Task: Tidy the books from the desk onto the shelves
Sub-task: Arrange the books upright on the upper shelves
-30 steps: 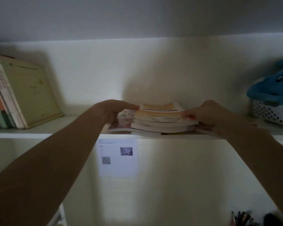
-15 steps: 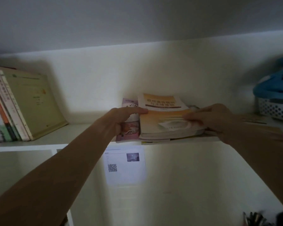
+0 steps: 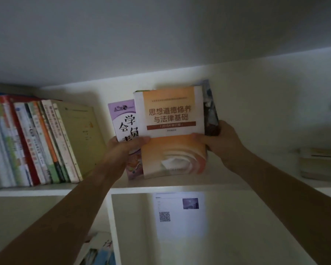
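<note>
Hands: left hand (image 3: 122, 150) and right hand (image 3: 218, 142) are clamping the book bundle (image 3: 172, 131) between them.
Books: standing upright on the shelf (image 3: 161, 185).
Technique: keeping bottoms level while sliding toward the leaning row (image 3: 46, 142), left of the left hand.

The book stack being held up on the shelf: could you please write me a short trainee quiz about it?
1. True or false: the stack of books lies flat on the shelf.
2. Which cover faces the camera at the front?
A. the orange and white one
B. the purple one
C. the dark one
3. Fill in: the row of standing books is on the person's ____ side of the stack.

Key:
1. False: the left hand and right hand hold it upright, one at each side.
2. A: the orange and white book; the purple book shows behind it.
3. Left.
</note>
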Demonstrator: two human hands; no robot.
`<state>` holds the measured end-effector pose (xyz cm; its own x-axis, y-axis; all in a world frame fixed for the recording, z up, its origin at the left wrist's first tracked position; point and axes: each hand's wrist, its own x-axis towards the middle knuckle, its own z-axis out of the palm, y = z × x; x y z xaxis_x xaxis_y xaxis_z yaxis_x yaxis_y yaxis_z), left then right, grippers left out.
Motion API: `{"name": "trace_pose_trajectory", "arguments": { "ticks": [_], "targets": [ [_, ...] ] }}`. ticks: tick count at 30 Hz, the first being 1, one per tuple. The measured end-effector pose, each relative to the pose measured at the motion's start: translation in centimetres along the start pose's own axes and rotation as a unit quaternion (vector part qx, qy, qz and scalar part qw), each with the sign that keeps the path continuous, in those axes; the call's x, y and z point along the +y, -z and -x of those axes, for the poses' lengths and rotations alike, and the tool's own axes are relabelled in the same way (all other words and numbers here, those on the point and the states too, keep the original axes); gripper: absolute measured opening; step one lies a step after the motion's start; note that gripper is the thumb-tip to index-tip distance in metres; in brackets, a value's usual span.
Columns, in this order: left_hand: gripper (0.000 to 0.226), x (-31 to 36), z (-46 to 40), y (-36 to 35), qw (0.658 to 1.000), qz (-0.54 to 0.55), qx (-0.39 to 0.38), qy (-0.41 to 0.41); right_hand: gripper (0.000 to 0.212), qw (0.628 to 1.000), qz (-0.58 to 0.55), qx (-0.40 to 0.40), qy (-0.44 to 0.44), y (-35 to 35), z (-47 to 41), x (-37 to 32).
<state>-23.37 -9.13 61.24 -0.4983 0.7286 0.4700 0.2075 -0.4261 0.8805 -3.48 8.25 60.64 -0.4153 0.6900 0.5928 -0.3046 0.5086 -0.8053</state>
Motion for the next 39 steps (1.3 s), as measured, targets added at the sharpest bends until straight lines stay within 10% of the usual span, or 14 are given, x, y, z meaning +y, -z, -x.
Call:
{"name": "trace_pose_trajectory", "arguments": {
  "ticks": [12,18,39],
  "targets": [
    [0.048,-1.1,-2.2,0.1,0.997,-0.002,-0.075,-0.013,0.048,0.986,0.009,-0.168,-0.018,-0.4,-0.2,1.3],
    [0.036,-1.7,-2.4,-0.3,0.999,0.021,-0.032,-0.005,0.033,0.982,-0.143,0.046,-0.112,0.4,-0.8,0.9],
    [0.055,-3.3,-3.7,0.2,0.996,0.073,-0.055,0.012,0.022,0.993,-0.097,0.060,-0.014,2.9,-1.5,0.4]
  ]
}}
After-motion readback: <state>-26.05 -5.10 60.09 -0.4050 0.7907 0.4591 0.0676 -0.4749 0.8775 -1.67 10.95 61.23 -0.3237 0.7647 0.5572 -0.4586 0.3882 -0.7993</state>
